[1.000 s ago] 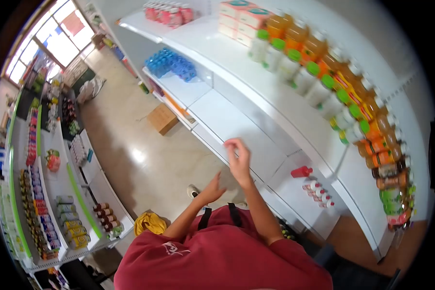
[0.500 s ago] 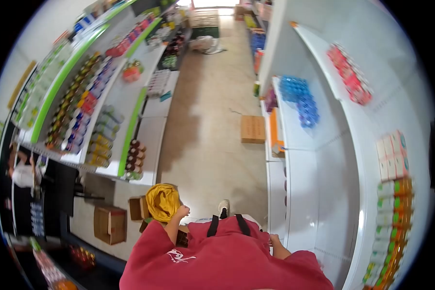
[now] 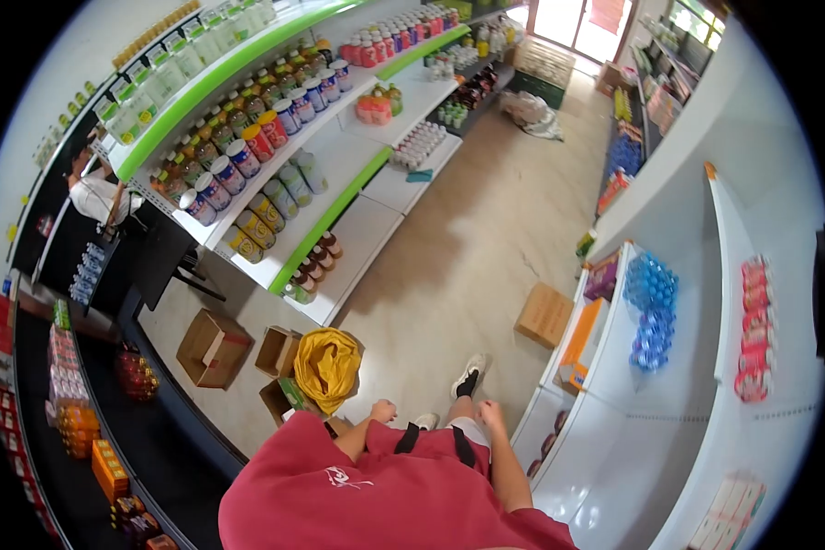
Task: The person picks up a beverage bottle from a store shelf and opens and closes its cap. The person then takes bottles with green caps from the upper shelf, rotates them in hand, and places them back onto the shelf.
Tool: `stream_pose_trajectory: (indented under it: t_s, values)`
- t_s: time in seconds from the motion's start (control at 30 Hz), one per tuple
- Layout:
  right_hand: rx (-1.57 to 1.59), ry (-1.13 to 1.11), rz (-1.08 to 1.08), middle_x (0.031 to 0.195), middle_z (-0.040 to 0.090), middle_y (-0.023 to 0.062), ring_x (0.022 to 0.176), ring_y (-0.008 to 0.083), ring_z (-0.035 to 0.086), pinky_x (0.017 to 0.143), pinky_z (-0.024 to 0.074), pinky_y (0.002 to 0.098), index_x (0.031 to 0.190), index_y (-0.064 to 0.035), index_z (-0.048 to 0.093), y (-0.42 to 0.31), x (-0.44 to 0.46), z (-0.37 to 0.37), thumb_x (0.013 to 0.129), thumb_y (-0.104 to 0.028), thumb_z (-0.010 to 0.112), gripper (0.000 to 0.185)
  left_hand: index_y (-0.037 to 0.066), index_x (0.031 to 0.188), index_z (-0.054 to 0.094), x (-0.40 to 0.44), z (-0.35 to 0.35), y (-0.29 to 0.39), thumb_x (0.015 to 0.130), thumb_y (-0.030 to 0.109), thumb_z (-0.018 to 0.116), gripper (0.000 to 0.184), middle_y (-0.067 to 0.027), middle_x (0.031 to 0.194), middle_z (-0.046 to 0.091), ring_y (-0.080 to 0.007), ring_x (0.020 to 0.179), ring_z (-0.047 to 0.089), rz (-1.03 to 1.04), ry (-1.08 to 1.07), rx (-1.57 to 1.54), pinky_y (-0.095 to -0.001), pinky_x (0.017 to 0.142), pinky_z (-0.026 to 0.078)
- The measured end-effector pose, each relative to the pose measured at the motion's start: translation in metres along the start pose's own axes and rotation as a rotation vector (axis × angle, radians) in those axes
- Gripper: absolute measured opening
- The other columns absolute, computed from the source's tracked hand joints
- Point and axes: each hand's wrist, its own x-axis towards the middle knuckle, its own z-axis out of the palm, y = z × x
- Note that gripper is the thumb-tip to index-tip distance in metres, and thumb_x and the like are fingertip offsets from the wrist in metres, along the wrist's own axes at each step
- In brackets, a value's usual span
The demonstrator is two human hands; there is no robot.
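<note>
My left hand hangs in front of my red shirt, its fingers curled in, with nothing showing in them. Close by on its left stands a yellow sack, mouth open, on the floor; the hand does not touch it. To the right, my right hand is held out past my hip over the floor, also closed, and I see nothing in it. It is nearest to the lower white shelf. One of my shoes is stepped forward between the hands.
Open cardboard boxes stand left of the sack; a closed carton sits by the right shelving. Shelves of bottles and cans line the left. Blue bottle packs lie on the right shelf. A person is at far left.
My view has swung left, so the left shelves show more fully and the aisle slants right. My right hand has come forward from beside my hip. Both hands stay closed.
</note>
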Motion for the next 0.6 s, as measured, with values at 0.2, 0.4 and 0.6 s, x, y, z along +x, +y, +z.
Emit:
stream_pose_trajectory:
  t_s: [0.2, 0.4, 0.6]
  values:
    - [0.13, -0.247, 0.307, 0.07, 0.066, 0.0114, 0.052, 0.0197, 0.057, 0.046, 0.0461, 0.0377, 0.087, -0.0033, 0.068, 0.014, 0.13, -0.071, 0.089, -0.019, 0.063, 0.017, 0.002, 0.107, 0.076, 0.049, -0.003, 0.073, 0.087, 0.019, 0.055, 0.034, -0.0116, 0.091, 0.079, -0.0229, 0.076, 0.075, 0.067, 0.076, 0.211, -0.0364, 0.07, 0.062]
    - [0.017, 0.247, 0.162, 0.07, 0.066, 0.0193, 0.049, 0.025, 0.059, 0.042, 0.0455, 0.0405, 0.091, 0.0031, 0.064, -0.022, 0.215, -0.158, 0.088, -0.017, 0.059, 0.021, -0.005, 0.102, 0.073, 0.096, -0.031, 0.195, 0.089, 0.02, 0.053, 0.034, -0.0128, 0.089, 0.079, -0.0224, 0.072, 0.074, 0.002, -0.154, 0.22, -0.0366, 0.064, 0.061]
    - [-0.208, -0.102, 0.378, 0.065, 0.065, 0.0223, 0.049, 0.0297, 0.062, 0.04, 0.0463, 0.042, 0.088, 0.0061, 0.06, -0.038, 0.264, -0.186, 0.085, -0.014, 0.058, 0.02, 0.002, 0.107, 0.072, 0.113, -0.029, 0.288, 0.091, 0.027, 0.053, 0.035, -0.0119, 0.09, 0.077, -0.0202, 0.068, 0.071, 0.149, -0.071, -0.078, -0.036, 0.055, 0.057]
